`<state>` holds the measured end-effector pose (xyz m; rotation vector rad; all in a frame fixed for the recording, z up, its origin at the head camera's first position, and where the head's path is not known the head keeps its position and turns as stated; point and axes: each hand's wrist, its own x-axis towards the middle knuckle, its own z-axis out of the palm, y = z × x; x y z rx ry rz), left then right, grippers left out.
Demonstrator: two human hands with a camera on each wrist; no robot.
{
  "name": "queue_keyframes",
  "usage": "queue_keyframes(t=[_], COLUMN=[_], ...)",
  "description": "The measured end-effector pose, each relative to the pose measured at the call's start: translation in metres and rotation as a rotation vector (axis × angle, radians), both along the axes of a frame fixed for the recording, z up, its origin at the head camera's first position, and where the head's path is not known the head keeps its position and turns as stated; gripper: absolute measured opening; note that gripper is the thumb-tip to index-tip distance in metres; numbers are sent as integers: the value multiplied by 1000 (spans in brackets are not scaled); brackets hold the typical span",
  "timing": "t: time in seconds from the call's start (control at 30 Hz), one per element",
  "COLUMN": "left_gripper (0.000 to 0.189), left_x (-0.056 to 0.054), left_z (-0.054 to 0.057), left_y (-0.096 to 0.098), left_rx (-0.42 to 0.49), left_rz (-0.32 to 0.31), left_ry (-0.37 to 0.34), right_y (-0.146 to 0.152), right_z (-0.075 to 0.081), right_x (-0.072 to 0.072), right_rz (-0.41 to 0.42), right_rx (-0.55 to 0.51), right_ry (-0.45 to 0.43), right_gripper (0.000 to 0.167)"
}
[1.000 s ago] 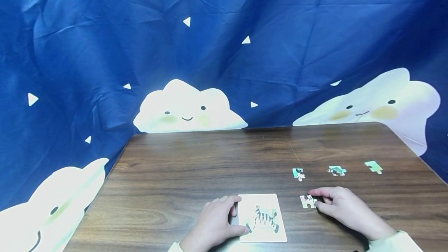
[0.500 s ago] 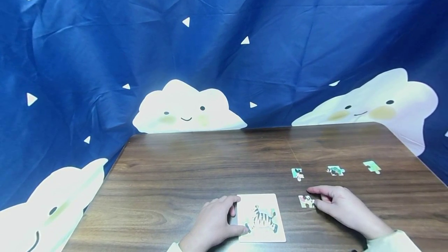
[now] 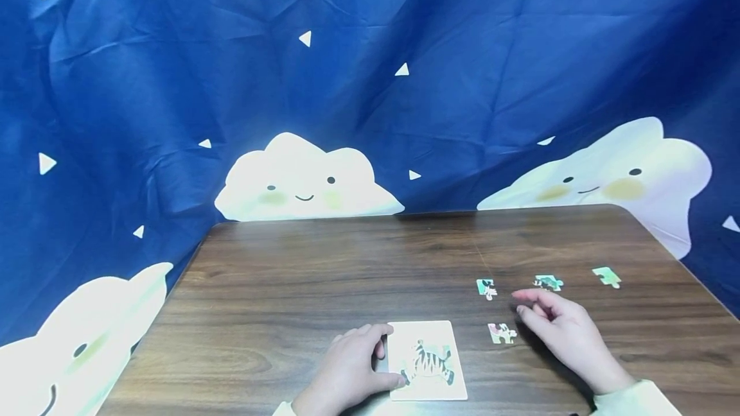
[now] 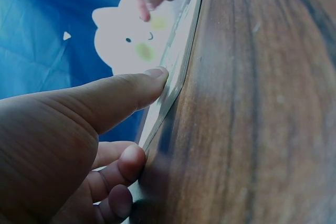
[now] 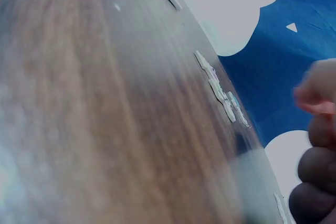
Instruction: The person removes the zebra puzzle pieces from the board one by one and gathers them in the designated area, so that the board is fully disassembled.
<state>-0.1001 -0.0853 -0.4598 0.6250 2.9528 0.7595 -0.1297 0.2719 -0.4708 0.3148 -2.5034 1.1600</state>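
Observation:
A pale square puzzle board [image 3: 437,332] with a zebra picture lies flat near the table's front. My left hand [image 3: 352,368] holds it at its left side, thumb on its face and fingers at the edge; in the left wrist view, the left thumb [image 4: 131,90] rests on the board. To the board's right lies a pink-and-white jigsaw piece [image 3: 501,333]. My right hand [image 3: 569,332] hovers to the right of that piece, index finger and thumb apart, with nothing between them. In the right wrist view, its fingers [image 5: 315,166] are curled and partly cut off.
Behind the right hand, a zebra-patterned jigsaw piece [image 3: 487,289], a green-and-teal piece [image 3: 549,282] and a light green piece [image 3: 606,277] lie in a row on the brown wooden table [image 3: 324,268]. A blue curtain [image 3: 243,69] with clouds hangs behind the table.
My right hand has left the pink-and-white jigsaw piece and moved back towards the row of pieces. The left hand stays at the board. The whole head view has shifted slightly.

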Motion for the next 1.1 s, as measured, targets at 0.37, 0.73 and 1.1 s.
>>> queue_keyframes(t=[0.37, 0.73, 1.1], left_gripper=[72, 73, 72], left_x=[-2, -2, -1], left_z=[0, -1, -1], left_y=[-4, -6, -3], left_rx=[-13, -8, -4], left_rz=[-9, -9, -26], left_ry=[1, -4, 26], right_y=[-19, -47, -72], right_z=[0, -1, -2], right_x=[1, 2, 6], right_rz=[-6, 156, 252], right_rx=[-55, -47, -13], right_ry=[95, 181, 174], right_gripper=[28, 36, 32])
